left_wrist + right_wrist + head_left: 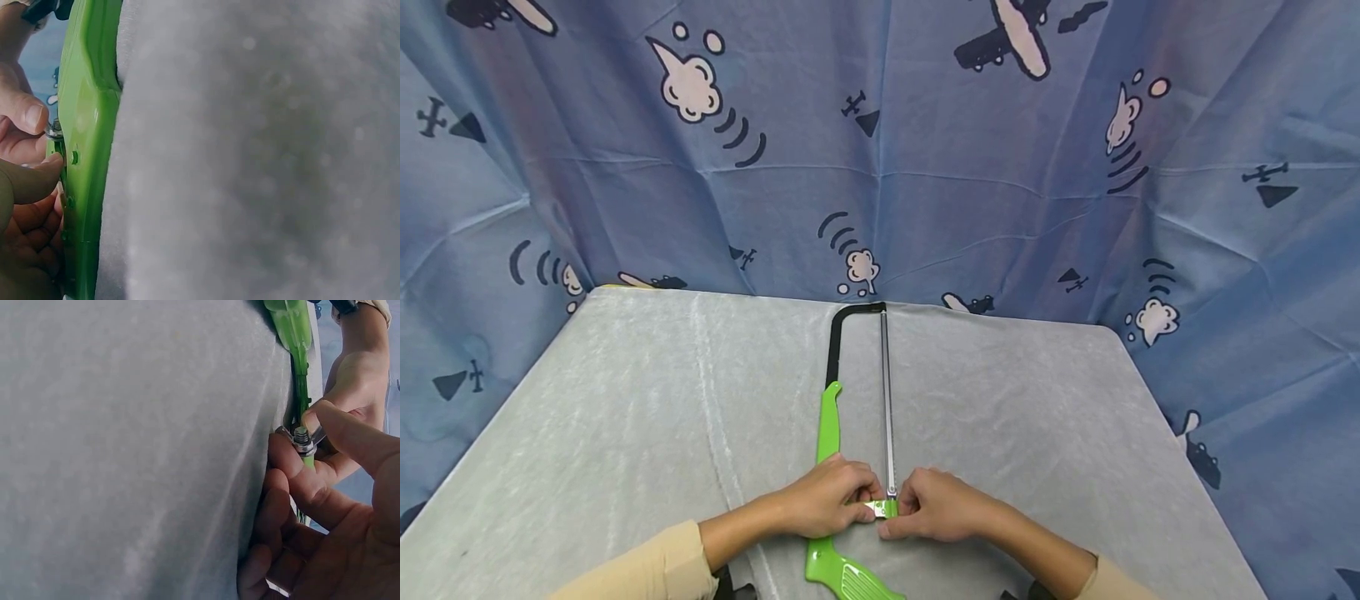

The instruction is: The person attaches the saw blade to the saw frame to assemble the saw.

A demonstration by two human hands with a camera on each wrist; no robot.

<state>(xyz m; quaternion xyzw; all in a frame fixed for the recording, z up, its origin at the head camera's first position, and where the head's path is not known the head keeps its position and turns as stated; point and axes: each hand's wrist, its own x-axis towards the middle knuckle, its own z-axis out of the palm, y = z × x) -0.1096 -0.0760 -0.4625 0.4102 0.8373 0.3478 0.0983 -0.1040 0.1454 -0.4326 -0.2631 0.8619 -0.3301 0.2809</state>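
A hacksaw (829, 425) lies on the grey cloth, its black front frame (834, 342) pointing away and its green handle (850, 577) towards me. Its silver blade (887, 400) runs along the right side. My left hand (827, 502) reaches over the green frame and holds the saw by the green blade mount at the near end of the blade. At that mount, my right hand (943, 507) pinches a metal wing nut (304, 447) between thumb and index finger. A threaded bolt end pokes out of the nut in the right wrist view. Fingers hide part of the mount.
Grey cloth covers the table (1037, 417), with a long crease left of the saw. Behind and at the sides hangs a blue curtain (790, 192) printed with planes and clouds. The saw's far end lies by the table's back edge.
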